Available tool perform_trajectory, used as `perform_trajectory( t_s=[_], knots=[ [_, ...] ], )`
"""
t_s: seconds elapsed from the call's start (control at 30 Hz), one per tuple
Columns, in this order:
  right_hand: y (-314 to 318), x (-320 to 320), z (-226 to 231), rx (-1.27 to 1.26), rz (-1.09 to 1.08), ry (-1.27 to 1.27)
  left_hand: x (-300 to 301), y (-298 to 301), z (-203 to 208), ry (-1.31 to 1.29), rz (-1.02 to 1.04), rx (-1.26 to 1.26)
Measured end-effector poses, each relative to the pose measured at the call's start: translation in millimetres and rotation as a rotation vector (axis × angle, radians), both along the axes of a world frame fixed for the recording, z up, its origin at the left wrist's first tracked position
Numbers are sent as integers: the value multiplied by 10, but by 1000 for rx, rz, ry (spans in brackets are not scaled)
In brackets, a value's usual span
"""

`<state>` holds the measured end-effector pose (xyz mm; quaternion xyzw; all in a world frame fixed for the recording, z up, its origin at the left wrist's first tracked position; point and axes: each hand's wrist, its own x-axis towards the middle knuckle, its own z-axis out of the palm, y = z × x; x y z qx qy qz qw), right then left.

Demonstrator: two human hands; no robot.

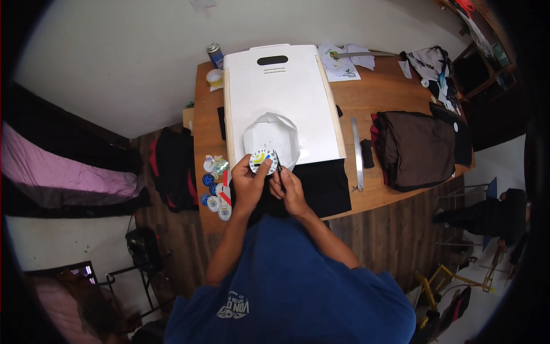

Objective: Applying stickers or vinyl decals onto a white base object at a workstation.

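My left hand [250, 182] grips a round white sticker [262, 162] with yellow and blue print and dark lettering around its rim. Its thumb presses on the face of it. My right hand [290, 190] is closed around a pair of scissors [278, 162], whose thin dark blades meet the sticker's right edge; the handles are mostly hidden by the fingers. Just beyond both hands, a round white paper-like tray [247, 139] with small dark bits inside rests on a large white board [281, 97]. Black fabric [318, 186] lies under the board's near end.
On the wooden table [364, 92], several round blue and white cutouts [213, 203] lie at left. A spray can [215, 55] and a yellowish tub [215, 78] stand at far left. Rightward are a metal ruler [357, 152], folded dark garments [417, 149] and printed papers [338, 63]. A person [498, 215] is at far right.
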<state>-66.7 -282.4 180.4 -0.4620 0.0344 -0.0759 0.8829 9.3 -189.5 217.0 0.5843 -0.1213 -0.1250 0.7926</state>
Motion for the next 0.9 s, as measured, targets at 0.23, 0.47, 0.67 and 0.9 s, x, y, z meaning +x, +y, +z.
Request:
perform_trajectory(
  t_s=[0.23,0.47,0.67,0.9],
  knots=[
    [5,8,-33,-30,-5,-14,8,12,-32,5,1,-4],
    [20,2,21,50,-1,-2,3,0,17,13,-11,-6],
    [18,4,29,45,-10,8,7,-7,-7,19,-13,-16],
    [21,14,-32,49,-18,-15,3,-15,10,19,-10,-8]
  ],
)
